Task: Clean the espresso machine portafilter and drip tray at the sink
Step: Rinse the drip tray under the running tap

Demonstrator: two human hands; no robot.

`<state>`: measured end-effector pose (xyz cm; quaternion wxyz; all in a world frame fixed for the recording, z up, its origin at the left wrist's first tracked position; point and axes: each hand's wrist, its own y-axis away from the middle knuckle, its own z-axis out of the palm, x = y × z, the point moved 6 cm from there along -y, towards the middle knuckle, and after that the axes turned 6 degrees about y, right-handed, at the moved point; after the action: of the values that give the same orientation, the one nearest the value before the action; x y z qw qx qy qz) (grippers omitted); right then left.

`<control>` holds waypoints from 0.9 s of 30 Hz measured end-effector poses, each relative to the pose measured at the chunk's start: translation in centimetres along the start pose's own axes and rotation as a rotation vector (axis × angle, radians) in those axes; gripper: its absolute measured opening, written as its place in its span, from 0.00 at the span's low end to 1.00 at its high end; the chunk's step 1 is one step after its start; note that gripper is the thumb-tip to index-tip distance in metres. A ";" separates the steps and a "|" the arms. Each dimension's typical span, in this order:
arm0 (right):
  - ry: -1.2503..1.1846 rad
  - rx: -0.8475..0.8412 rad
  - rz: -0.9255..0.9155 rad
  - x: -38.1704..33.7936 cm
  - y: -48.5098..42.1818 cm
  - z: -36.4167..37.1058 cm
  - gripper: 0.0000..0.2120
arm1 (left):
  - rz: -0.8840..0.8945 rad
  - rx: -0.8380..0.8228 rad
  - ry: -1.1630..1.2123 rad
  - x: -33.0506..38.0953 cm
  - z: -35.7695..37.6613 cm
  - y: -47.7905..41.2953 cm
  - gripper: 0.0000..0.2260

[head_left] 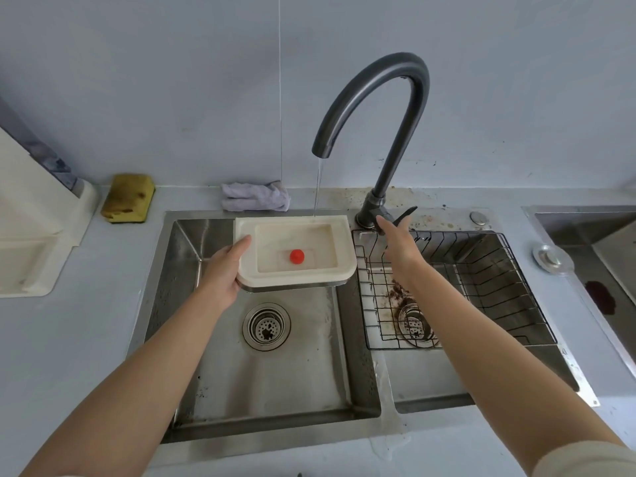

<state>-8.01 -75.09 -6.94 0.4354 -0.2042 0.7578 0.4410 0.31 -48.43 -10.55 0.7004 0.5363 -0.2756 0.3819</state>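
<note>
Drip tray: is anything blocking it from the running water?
Nothing visible. The water falls straight from the faucet spout onto the far rim of the drip tray. The left hand grips its left edge; the right hand is at the faucet lever, clear of the stream.

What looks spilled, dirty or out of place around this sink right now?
A dark red puddle sits on the pale blue counter at far right. Brown gritty residue smears the right steel basin under the black wire rack. The thin water stream strikes the cream plastic drip tray at its far rim, not its middle.
</note>
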 end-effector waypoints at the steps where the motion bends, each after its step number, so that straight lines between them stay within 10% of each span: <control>1: -0.027 -0.001 -0.004 -0.3 0.0 -0.1 0.40 | -0.005 0.004 -0.001 0.0 0.0 0.0 0.04; 27: -0.049 -0.014 -0.017 -3.4 -1.3 0.2 0.46 | 0.011 0.058 0.038 1.1 0.5 1.7 0.05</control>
<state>-5.18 -75.91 -4.77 0.4562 -0.2026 0.7420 0.4475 -0.53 -48.43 -8.64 0.6874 0.5476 -0.2541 0.4038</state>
